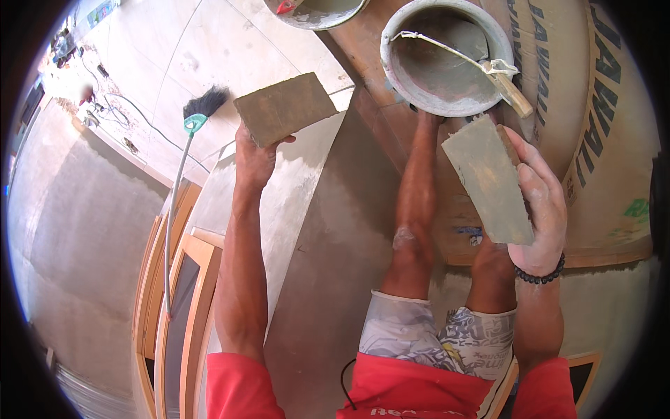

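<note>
Head view: brown block [286, 109], held at lower edge by left hand [257, 159]; grey block [487, 181], gripped along right edge by right hand [544, 206]; open gap seen between.

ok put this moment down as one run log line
left hand: holding brown slab | right hand: holding grey-faced slab | beyond right hand: grey bucket | left side: broom

Red shirt [412, 386], short sleeves [241, 386]; grey-white patterned shorts [399, 327]; black beaded bracelet [537, 279].
</note>
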Demonstrator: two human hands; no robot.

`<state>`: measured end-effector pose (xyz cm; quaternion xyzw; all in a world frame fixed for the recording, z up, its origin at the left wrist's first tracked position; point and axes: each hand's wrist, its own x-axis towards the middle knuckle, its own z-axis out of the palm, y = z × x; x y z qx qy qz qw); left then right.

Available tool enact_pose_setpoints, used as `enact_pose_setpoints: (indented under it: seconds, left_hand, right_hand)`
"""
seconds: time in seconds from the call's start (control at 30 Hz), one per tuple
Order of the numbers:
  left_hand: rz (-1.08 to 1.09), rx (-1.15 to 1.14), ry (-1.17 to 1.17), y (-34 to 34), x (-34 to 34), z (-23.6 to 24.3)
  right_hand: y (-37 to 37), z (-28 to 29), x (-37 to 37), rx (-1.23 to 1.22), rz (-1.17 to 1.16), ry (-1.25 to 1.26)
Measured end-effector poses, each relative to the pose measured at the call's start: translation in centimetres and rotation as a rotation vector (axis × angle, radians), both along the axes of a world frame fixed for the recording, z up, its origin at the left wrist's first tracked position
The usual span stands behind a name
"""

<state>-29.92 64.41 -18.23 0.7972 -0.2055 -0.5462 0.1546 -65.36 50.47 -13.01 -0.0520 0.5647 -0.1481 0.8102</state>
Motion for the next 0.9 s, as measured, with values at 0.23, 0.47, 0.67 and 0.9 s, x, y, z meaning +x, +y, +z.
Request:
enact_pose_setpoints:
  seconds: [0.23,0.47,0.67,0.9]
  left_hand:
    - [0.340,0.157,0.329,1.5,1.8,-0.7]
    - [0.411,0.131,0.372,2.3,2.9,0.6]
    - [-0.154,0.171,0.179,2.3,4.2,0.3]
    - [-0.674,0.010,-0.060,3.5,3.1,-0.9]
  right_hand:
    - [0.5,-0.8,0.6,-0.040,0.170,0.027]
    - [1.6,-1.6,1.9,0.034,-0.022,0.014]
    - [2.1,-1.9,2.3,0.083,-0.029,-0.013]
    - [2.7,-2.5,2.7,0.067,-0.008,0.010]
